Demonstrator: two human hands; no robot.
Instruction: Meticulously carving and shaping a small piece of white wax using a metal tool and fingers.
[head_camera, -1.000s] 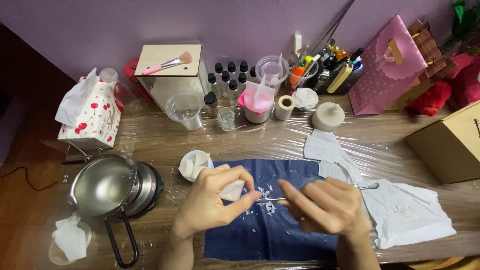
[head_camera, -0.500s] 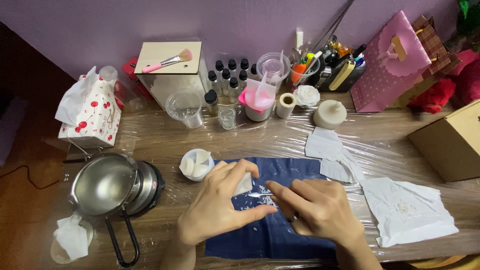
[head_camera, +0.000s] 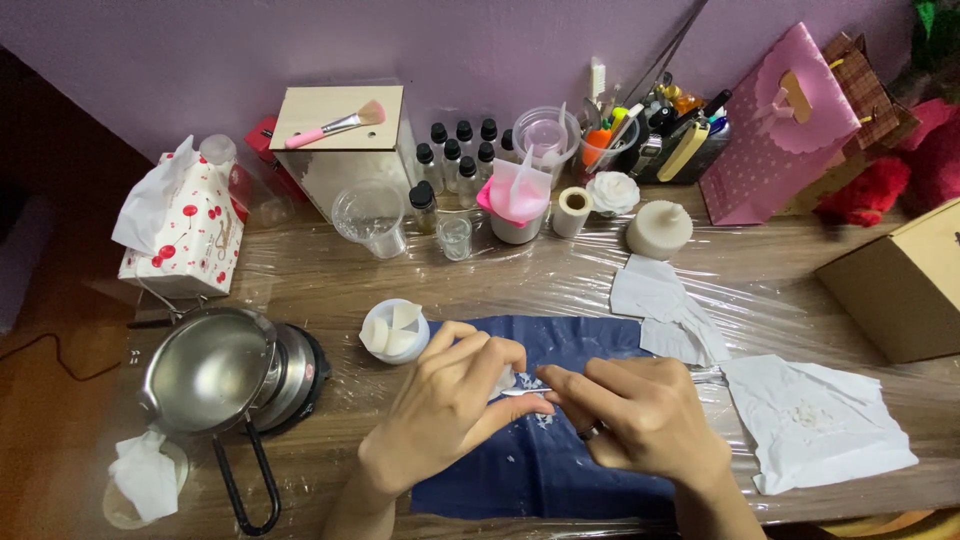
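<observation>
Head view: the left hand (head_camera: 440, 400) pinches a small white wax-like piece (head_camera: 503, 380) between thumb and fingertips, so its grip is closed on that piece. The right hand (head_camera: 640, 420), a ring on one finger, has its grip closed around a thin metal tool (head_camera: 525, 393) whose tip touches the piece. Both hands work over a dark blue cloth (head_camera: 560, 470) near the front edge of the desk (head_camera: 320, 280), with white flakes (head_camera: 545, 422) scattered on the cloth below them.

The piece looks light, brittle and crumbly, probably a little slick; it seems best held by its outer sides with a gentle pinch, leaving the worked face free. A small white dish (head_camera: 395, 330) of similar pieces sits just beside the left hand, and a metal pot (head_camera: 210, 370) stands toward the left edge.
</observation>
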